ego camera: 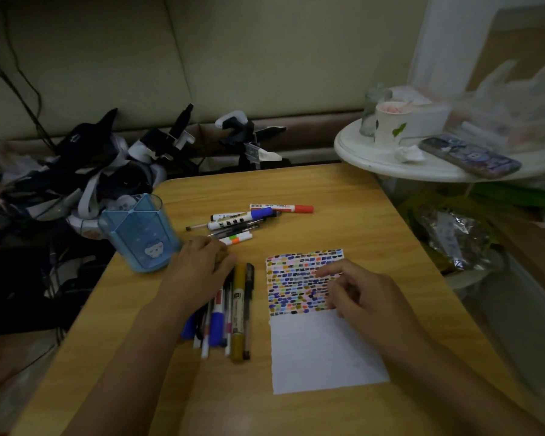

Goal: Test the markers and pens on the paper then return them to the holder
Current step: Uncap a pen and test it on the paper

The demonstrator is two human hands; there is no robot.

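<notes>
Under left hand (pixel 199 269) fingers: pen bundle (pixel 230 313).

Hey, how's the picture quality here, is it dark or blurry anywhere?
Head view: dim overall, darkest at the left among the clutter beside the blue holder; the wide lens bends the table edges; the plastic bag at far right is smeared; the paper and pens near the left hand stay fairly sharp.
</notes>
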